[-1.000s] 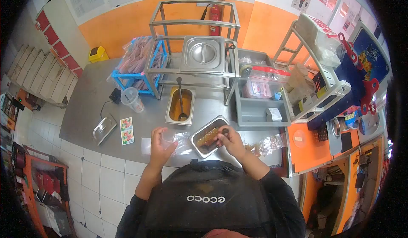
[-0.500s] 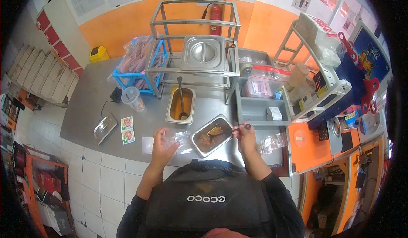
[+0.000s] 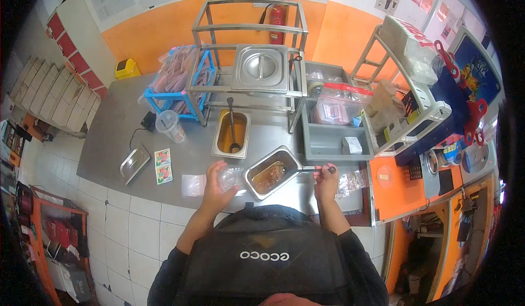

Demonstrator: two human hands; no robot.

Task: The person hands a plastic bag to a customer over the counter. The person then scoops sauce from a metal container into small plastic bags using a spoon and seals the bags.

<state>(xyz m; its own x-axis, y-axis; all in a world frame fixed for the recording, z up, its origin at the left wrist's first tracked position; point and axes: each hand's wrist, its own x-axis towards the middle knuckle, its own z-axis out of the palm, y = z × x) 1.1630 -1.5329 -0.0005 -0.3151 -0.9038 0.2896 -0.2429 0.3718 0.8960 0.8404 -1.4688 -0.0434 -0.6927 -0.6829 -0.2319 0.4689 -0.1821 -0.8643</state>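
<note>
My right hand (image 3: 327, 182) is closed round the black handle of a ladle (image 3: 309, 169), whose bowl end is in a tilted steel container (image 3: 272, 173) of brown sauce with bits in it. On the container's left, my left hand (image 3: 219, 185) holds a clear plastic bag (image 3: 231, 179) between thumb and fingers. Behind them stands a second steel container (image 3: 232, 133) with orange-brown liquid and a black ladle (image 3: 233, 120) in it. Another flat clear bag (image 3: 192, 185) lies left of my left hand.
A steel rack (image 3: 249, 28) bears a lidded pan (image 3: 262, 68). Around lie a blue basket (image 3: 175, 95), plastic cup (image 3: 171, 126), steel lid (image 3: 134, 164), two cards (image 3: 163, 166), grey trays (image 3: 328, 142) and small bags (image 3: 351, 183).
My right hand has moved slightly right and down, and the ladle has shifted rightward in the container. My left hand has moved slightly right with the bag.
</note>
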